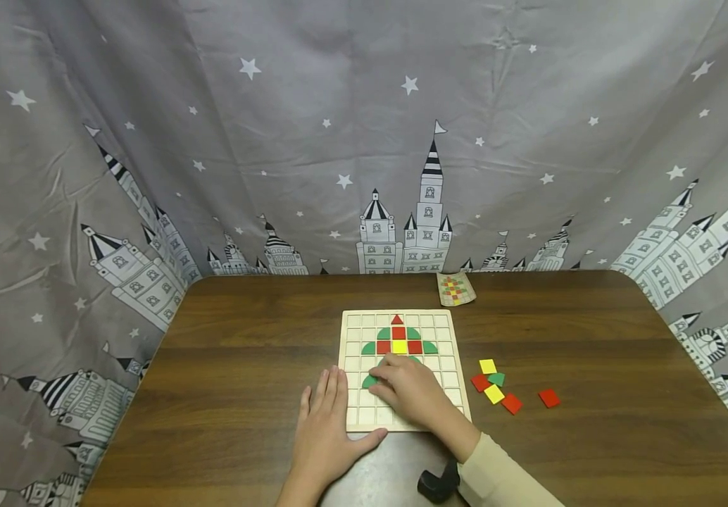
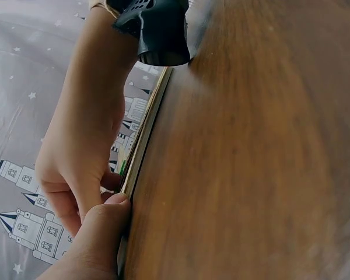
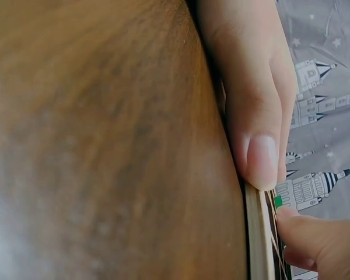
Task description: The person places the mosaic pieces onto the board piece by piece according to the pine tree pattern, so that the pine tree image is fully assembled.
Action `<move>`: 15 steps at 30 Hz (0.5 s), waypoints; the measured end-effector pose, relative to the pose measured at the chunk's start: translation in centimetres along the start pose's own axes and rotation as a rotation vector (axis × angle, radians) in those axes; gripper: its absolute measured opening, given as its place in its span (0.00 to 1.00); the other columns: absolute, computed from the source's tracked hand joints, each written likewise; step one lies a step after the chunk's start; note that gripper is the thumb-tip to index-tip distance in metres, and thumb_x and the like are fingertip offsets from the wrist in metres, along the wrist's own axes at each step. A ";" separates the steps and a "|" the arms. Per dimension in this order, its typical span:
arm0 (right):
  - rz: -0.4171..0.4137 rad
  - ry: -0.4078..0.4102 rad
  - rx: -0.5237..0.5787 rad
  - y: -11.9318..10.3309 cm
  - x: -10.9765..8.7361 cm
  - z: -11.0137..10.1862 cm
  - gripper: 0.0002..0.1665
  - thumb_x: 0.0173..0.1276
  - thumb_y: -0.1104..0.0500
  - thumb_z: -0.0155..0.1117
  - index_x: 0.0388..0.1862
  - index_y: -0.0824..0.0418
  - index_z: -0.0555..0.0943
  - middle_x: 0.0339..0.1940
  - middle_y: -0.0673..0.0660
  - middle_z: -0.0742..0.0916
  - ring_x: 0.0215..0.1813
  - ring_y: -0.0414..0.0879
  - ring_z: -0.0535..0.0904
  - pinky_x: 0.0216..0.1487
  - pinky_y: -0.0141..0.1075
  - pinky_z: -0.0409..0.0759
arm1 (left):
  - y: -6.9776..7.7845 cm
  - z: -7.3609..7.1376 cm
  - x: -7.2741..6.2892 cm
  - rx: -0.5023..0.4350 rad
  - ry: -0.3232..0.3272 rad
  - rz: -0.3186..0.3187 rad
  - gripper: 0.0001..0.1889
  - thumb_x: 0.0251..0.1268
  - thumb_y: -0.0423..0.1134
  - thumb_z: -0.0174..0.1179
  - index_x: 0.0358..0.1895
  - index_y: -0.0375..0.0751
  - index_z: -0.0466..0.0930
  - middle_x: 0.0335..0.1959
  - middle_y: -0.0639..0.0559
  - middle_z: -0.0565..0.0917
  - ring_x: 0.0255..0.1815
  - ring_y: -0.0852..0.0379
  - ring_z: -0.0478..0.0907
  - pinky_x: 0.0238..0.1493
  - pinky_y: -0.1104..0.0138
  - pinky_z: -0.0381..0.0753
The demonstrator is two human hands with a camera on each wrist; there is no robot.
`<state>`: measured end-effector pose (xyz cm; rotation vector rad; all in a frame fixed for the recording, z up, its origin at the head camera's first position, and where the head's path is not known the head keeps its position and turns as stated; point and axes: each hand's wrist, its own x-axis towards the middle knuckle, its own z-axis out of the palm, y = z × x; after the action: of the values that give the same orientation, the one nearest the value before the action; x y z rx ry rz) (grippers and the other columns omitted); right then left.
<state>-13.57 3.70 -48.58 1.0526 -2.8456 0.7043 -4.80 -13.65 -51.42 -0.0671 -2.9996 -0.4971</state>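
A pale wooden grid board [image 1: 354, 417] lies on the table, with red, green and yellow tiles forming a pattern in its upper middle. My left hand [image 1: 326, 433] rests along its left edge, fingers straight, thumb [image 2: 114, 207] against the near edge. Over the lower middle of the board, my right hand [image 1: 411, 391] pinches a green quarter-round tile [image 1: 369, 381] between thumb and forefinger, right at a square. A bit of this green tile [image 3: 278, 201] shows beside the fingertip in the right wrist view. The right hand covers part of the pattern.
Right of the board lie several loose tiles: yellow [image 1: 487, 366], green [image 1: 496, 379] and red [image 1: 512, 403], with one red tile [image 1: 549, 398] farther right. A small pattern card [image 1: 455, 289] lies at the table's back edge. A grey castle-print curtain [image 1: 313, 105] hangs behind.
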 end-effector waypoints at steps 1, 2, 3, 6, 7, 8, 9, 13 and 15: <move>0.006 -0.004 0.015 0.0 0.1 0.0 0.16 0.68 0.48 0.66 0.49 0.54 0.88 0.36 0.43 0.83 0.36 0.34 0.75 0.39 0.30 0.78 | 0.0 0.0 0.0 0.001 -0.003 -0.001 0.63 0.47 0.83 0.53 0.78 0.37 0.55 0.80 0.42 0.57 0.82 0.45 0.51 0.79 0.43 0.47; 0.012 -0.007 0.028 0.0 0.1 0.1 0.16 0.68 0.48 0.67 0.49 0.54 0.88 0.36 0.43 0.83 0.36 0.34 0.75 0.39 0.30 0.78 | 0.0 0.0 0.0 0.001 -0.005 -0.003 0.63 0.47 0.83 0.52 0.78 0.37 0.55 0.80 0.42 0.57 0.82 0.45 0.51 0.78 0.43 0.47; 0.015 -0.010 0.041 -0.1 0.2 0.1 0.16 0.68 0.48 0.67 0.49 0.54 0.88 0.36 0.43 0.84 0.37 0.35 0.76 0.40 0.30 0.78 | 0.0 0.0 0.0 0.001 -0.008 -0.005 0.63 0.47 0.84 0.52 0.78 0.37 0.55 0.80 0.42 0.57 0.82 0.45 0.51 0.79 0.44 0.47; 0.013 -0.011 0.064 -0.2 0.3 0.2 0.16 0.68 0.48 0.68 0.49 0.55 0.88 0.36 0.43 0.84 0.37 0.35 0.75 0.40 0.29 0.77 | 0.0 0.0 0.0 0.002 -0.014 -0.008 0.63 0.47 0.84 0.52 0.78 0.37 0.55 0.80 0.42 0.57 0.82 0.45 0.50 0.79 0.43 0.47; 0.011 -0.010 0.069 -0.2 0.3 0.3 0.17 0.67 0.48 0.68 0.49 0.55 0.88 0.36 0.43 0.84 0.36 0.35 0.75 0.39 0.29 0.76 | 0.0 0.0 0.0 0.002 -0.014 -0.008 0.63 0.47 0.84 0.52 0.78 0.37 0.55 0.80 0.42 0.57 0.82 0.45 0.50 0.79 0.44 0.47; 0.011 -0.009 0.073 -0.3 0.4 0.3 0.17 0.67 0.48 0.68 0.49 0.55 0.89 0.35 0.43 0.85 0.36 0.35 0.75 0.39 0.29 0.76 | 0.0 0.0 0.0 0.002 -0.015 -0.008 0.63 0.47 0.83 0.52 0.78 0.37 0.55 0.80 0.42 0.56 0.82 0.45 0.50 0.79 0.44 0.47; 0.011 -0.009 0.075 -0.3 0.4 0.3 0.16 0.67 0.48 0.68 0.49 0.55 0.89 0.35 0.43 0.85 0.36 0.35 0.75 0.39 0.29 0.75 | 0.0 0.0 0.0 0.002 -0.015 -0.008 0.63 0.47 0.83 0.52 0.78 0.37 0.55 0.80 0.42 0.56 0.82 0.45 0.50 0.79 0.44 0.47; 0.022 -0.011 0.079 -0.4 0.5 0.3 0.16 0.67 0.49 0.68 0.48 0.55 0.89 0.35 0.43 0.85 0.36 0.35 0.76 0.38 0.29 0.76 | 0.0 0.0 0.0 0.006 -0.013 -0.008 0.63 0.47 0.84 0.52 0.78 0.37 0.55 0.80 0.42 0.57 0.82 0.45 0.50 0.79 0.44 0.47; 0.032 -0.011 0.079 -0.4 0.5 0.2 0.15 0.67 0.50 0.69 0.47 0.55 0.89 0.35 0.43 0.85 0.36 0.35 0.76 0.38 0.29 0.76 | 0.0 0.1 0.0 0.009 -0.013 -0.008 0.63 0.47 0.84 0.51 0.78 0.38 0.55 0.80 0.42 0.57 0.82 0.45 0.51 0.79 0.44 0.47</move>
<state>-13.69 3.00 -48.55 1.0253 -2.8718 0.8231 -4.82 -13.63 -51.47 -0.0578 -3.0159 -0.4860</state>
